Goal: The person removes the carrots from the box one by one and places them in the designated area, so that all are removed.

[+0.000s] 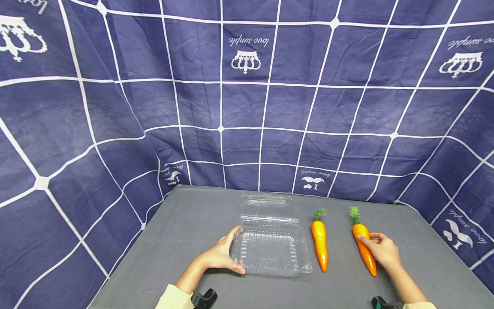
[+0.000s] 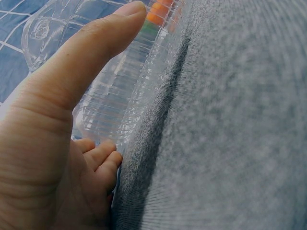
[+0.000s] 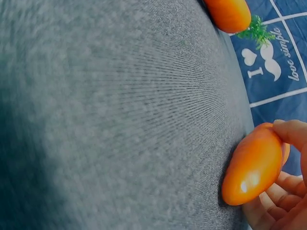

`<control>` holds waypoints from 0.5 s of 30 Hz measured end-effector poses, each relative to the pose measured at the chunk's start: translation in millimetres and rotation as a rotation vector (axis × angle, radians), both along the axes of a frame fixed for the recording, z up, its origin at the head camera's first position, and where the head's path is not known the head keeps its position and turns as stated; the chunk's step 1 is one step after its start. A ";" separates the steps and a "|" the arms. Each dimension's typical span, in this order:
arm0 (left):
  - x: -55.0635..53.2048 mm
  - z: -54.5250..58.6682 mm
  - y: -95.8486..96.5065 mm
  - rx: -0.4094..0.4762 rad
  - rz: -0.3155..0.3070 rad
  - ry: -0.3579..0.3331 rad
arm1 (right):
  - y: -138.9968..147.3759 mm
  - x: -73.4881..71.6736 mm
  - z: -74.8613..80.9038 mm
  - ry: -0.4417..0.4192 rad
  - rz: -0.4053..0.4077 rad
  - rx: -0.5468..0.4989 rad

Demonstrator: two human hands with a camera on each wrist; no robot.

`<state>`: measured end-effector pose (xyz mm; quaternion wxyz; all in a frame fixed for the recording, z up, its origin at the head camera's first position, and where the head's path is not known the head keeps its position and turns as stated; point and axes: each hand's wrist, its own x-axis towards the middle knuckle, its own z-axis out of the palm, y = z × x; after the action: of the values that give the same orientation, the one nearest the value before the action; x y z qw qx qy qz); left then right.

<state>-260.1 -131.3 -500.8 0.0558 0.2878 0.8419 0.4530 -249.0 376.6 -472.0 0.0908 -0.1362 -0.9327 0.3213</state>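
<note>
A clear plastic clamshell container lies with its lid folded back, away from me. At its left side is my left hand, the thumb at the front corner and the fingers at the back, holding it between them; the left wrist view shows the thumb along the ribbed wall. My right hand grips the right-hand carrot, thumb on one side and fingers on the other. This carrot, its green top pointing away, rests on the table. Another carrot lies between it and the container.
A grey cloth-like surface covers the table. Behind it and along both sides hangs a dark blue curtain with white grid lines and printed figures. A dark band sits at my left wrist.
</note>
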 end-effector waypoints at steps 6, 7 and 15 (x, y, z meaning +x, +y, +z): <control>0.3 -1.1 1.1 0.001 -0.002 -0.007 | 3.8 3.1 2.1 -0.023 0.000 0.012; 0.1 -0.9 0.7 -0.001 -0.004 -0.008 | 4.3 2.9 2.5 -0.026 0.002 0.013; -4.4 -0.5 -6.6 0.016 -0.020 -0.018 | 4.3 3.2 4.4 0.002 0.001 -0.033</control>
<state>-264.5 -138.0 -501.3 0.0656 0.2928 0.8348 0.4616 -245.8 380.9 -467.5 0.0895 -0.1369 -0.9273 0.3366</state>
